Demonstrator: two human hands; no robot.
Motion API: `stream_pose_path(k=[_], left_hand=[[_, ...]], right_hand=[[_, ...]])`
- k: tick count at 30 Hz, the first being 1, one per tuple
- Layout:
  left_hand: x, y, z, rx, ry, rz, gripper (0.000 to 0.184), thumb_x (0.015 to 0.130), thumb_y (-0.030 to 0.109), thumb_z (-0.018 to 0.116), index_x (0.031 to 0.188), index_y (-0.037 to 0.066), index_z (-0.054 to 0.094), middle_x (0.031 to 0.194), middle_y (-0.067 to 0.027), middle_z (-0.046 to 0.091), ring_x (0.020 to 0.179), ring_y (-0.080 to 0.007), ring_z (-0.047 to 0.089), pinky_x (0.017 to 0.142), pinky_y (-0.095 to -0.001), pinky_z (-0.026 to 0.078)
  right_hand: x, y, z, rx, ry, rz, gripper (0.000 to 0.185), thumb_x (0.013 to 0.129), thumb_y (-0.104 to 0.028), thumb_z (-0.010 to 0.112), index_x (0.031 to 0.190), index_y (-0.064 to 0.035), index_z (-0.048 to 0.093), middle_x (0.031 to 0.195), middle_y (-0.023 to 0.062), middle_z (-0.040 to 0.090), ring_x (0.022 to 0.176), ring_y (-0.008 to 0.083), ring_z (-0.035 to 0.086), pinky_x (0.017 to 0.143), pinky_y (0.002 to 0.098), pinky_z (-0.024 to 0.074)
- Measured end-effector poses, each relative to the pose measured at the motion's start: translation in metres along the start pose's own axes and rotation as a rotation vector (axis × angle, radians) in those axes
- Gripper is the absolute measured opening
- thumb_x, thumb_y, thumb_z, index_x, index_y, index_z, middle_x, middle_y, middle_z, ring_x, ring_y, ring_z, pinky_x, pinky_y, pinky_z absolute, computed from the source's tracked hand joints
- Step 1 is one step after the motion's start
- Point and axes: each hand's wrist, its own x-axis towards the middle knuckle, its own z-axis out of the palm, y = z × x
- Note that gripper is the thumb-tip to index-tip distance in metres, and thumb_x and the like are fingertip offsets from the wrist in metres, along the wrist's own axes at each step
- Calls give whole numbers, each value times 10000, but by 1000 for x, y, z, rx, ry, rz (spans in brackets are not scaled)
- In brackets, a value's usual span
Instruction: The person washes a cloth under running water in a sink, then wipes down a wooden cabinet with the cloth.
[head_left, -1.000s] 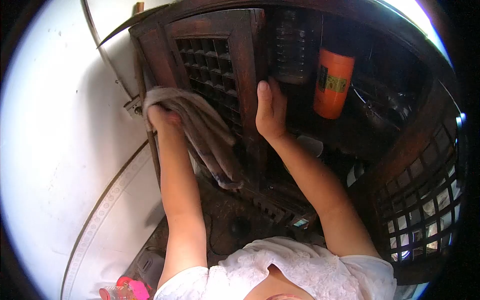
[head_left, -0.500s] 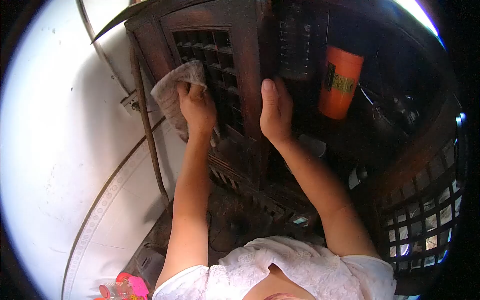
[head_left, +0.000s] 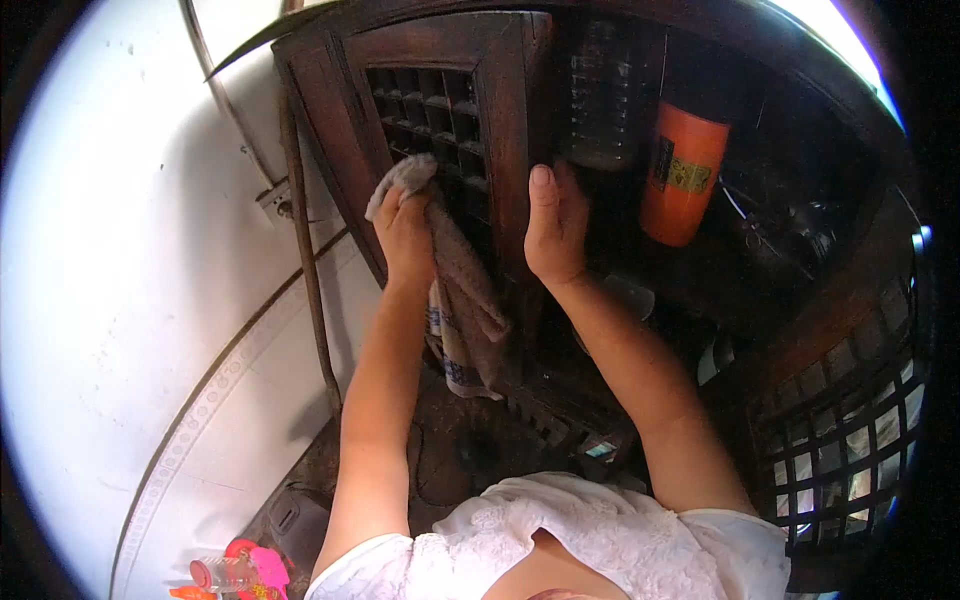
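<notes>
My left hand point(head_left: 405, 240) is closed on a greyish-brown cleaning cloth point(head_left: 465, 280), bunched above the fingers and hanging down to the right. It is at the lattice panel point(head_left: 430, 110) of a dark wooden cabinet door point(head_left: 500, 90); whether the cloth touches the slats I cannot tell. My right hand point(head_left: 556, 225) grips the free edge of that door, thumb toward me and the fingers partly hidden in shadow. The door stands open. Inside the cabinet, right of this hand, is an orange cylinder point(head_left: 685, 175) with a yellow-and-black label.
A clear ribbed container point(head_left: 600, 100) is in the dark cabinet behind the door edge. A second lattice door point(head_left: 840, 450) stands at the lower right. At left, a wooden pole point(head_left: 305, 220) leans by the white wall point(head_left: 120, 250). Pink and red plastic items point(head_left: 265, 570) lie at the bottom left.
The cloth, earlier spread left of my left hand, now bunches above it and hangs to the right. That hand is slightly lower. My right hand keeps its place on the door edge.
</notes>
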Motion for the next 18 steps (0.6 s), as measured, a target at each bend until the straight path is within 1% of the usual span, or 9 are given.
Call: stream_pose_path(k=[2, 4, 5, 8, 12, 13, 15, 16, 18], left_hand=[[-11, 9, 14, 47, 75, 4, 166, 791, 11, 450, 883, -10, 587, 866, -108, 561, 778, -190, 525, 701, -271, 403], [-11, 3, 16, 671, -117, 554, 156, 762, -16, 482, 883, -12, 580, 847, -124, 538, 801, -228, 541, 734, -311, 418], [-11, 3, 15, 969, -148, 571, 143, 742, -36, 502, 865, -17, 572, 870, -148, 533, 786, -260, 543, 718, -334, 420], [-20, 15, 29, 1261, -87, 664, 81, 708, -31, 552, 788, -20, 556, 852, -167, 519, 738, -346, 539, 654, -351, 433], [-22, 15, 28, 1062, -96, 626, 59, 702, -30, 536, 762, -28, 535, 774, -165, 508, 722, -322, 550, 662, -356, 435], [-25, 12, 26, 946, -78, 497, 90, 700, -38, 522, 786, -32, 549, 768, -167, 515, 729, -309, 553, 665, -353, 435], [-34, 3, 21, 761, -19, 321, 154, 695, -59, 486, 824, -40, 568, 789, -160, 534, 757, -273, 555, 669, -346, 432], [-37, -1, 24, 757, -16, 335, 154, 695, -59, 486, 824, -40, 568, 789, -160, 534, 757, -273, 555, 669, -346, 432], [-43, -7, 30, 598, -1, 742, 127, 702, -48, 498, 810, -34, 562, 799, -145, 530, 755, -269, 546, 652, -352, 427]], right_hand=[[1, -1, 1, -11, 11, -6, 387, 924, -367, 386, 848, -7, 506, 631, 114, 509, 567, 217, 514, 526, 333, 404], [-3, 2, -2, -35, 10, 5, 382, 923, -363, 388, 855, -7, 509, 634, 117, 514, 566, 222, 518, 523, 334, 406], [-3, 4, -3, -37, -11, 27, 382, 922, -363, 389, 864, -7, 513, 639, 121, 521, 566, 230, 522, 522, 336, 409], [-2, 4, -4, -49, -22, 57, 382, 921, -366, 390, 877, -8, 516, 644, 123, 528, 564, 239, 527, 519, 337, 411], [-5, -8, -6, -20, -97, 175, 397, 934, -373, 350, 870, -14, 509, 710, 37, 477, 670, 138, 446, 625, 270, 375], [-5, -8, -4, -13, -102, 169, 397, 934, -373, 350, 870, -14, 509, 710, 37, 477, 670, 138, 446, 625, 270, 375], [-1, -1, 0, 18, -6, -43, 392, 922, -381, 379, 905, -12, 511, 658, 127, 536, 568, 254, 538, 522, 342, 413], [0, -1, -1, 23, -6, -57, 392, 922, -381, 379, 905, -12, 511, 658, 127, 536, 568, 254, 538, 522, 342, 413], [-3, -2, -4, -61, -75, 114, 412, 924, -393, 366, 930, -6, 507, 692, 128, 542, 612, 258, 544, 557, 346, 420]])
